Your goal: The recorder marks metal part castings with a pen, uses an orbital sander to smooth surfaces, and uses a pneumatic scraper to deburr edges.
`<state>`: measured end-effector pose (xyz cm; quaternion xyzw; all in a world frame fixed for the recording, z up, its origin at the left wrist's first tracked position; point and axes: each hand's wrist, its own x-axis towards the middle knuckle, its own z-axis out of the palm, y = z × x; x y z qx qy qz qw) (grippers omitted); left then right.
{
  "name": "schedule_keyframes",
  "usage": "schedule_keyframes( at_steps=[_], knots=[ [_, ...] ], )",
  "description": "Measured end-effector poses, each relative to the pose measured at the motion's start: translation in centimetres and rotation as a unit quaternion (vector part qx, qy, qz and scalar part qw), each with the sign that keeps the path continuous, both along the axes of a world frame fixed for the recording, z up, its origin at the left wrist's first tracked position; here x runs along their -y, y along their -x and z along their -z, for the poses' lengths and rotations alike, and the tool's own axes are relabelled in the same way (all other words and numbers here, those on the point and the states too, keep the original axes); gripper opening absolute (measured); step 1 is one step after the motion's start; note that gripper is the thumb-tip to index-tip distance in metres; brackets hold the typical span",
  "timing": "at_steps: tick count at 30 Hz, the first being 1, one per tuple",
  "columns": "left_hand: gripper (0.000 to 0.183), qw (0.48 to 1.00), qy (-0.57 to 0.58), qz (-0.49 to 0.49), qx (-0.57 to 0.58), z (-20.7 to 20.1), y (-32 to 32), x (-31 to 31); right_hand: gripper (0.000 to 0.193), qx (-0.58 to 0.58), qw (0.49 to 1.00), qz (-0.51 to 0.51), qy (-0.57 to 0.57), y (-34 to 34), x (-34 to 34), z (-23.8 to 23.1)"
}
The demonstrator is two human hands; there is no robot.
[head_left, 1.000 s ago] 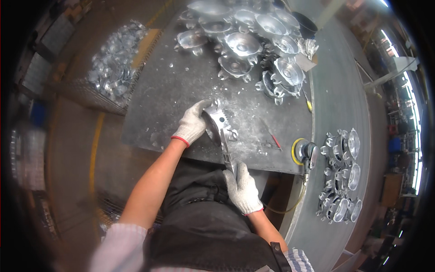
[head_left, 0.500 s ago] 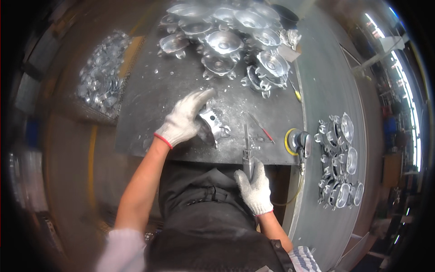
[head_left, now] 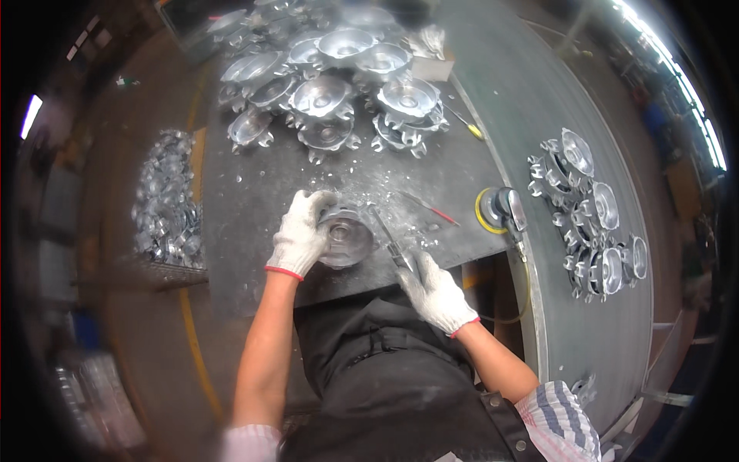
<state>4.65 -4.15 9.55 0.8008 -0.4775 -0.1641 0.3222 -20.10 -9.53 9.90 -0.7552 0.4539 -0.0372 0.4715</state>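
My left hand [head_left: 302, 235], in a white knit glove with a red cuff, grips a round cast-metal housing [head_left: 348, 240] by its left edge. The housing lies near the front of the dark table, its dished face up. In my right hand [head_left: 437, 295], gloved alike, is a file [head_left: 391, 242] with a long narrow blade and a grey metal body. The blade points up and left, its tip close to the housing's right edge; whether they touch I cannot tell. A thin red-handled tool [head_left: 440, 214] lies to the right of the file.
Many similar housings [head_left: 322, 96] are piled at the table's [head_left: 254, 262] far side. A yellow-rimmed disc sander [head_left: 499, 209] with a hose sits at the right edge, near a yellow-handled tool [head_left: 474, 132]. More housings [head_left: 596, 223] stand on the green surface rightward. A bin of metal pieces [head_left: 165, 200] is left.
The housing has turned from on edge to dished face up under my left hand. My right hand has moved the file, which now slants left toward it. The whole view has shifted and tilted.
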Motion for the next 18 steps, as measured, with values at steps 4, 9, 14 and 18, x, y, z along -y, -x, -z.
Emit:
schedule_keyframes(
  at_steps=[4, 9, 14, 18],
  knots=[
    [0.03, 1.0, -0.012, -0.001, 0.016, 0.4, -0.4, 0.1, 0.046, -0.003, 1.0, -0.015, 0.008, -0.9, 0.6, 1.2],
    [0.03, 1.0, 0.009, 0.0, -0.006, 0.9, -0.8, -0.1, 0.049, 0.053, 0.997, -0.051, 0.039, -1.1, 1.1, 2.4],
    [0.029, 0.999, 0.027, -0.001, -0.02, 1.9, -1.2, -0.3, 0.052, 0.022, 0.997, -0.07, -0.034, -1.7, 2.2, 1.6],
    [0.029, 0.999, 0.038, -0.011, -0.018, 3.1, -1.7, -0.7, 0.059, 0.025, 0.986, -0.02, -0.163, -2.1, 2.5, -0.3]
  ],
)
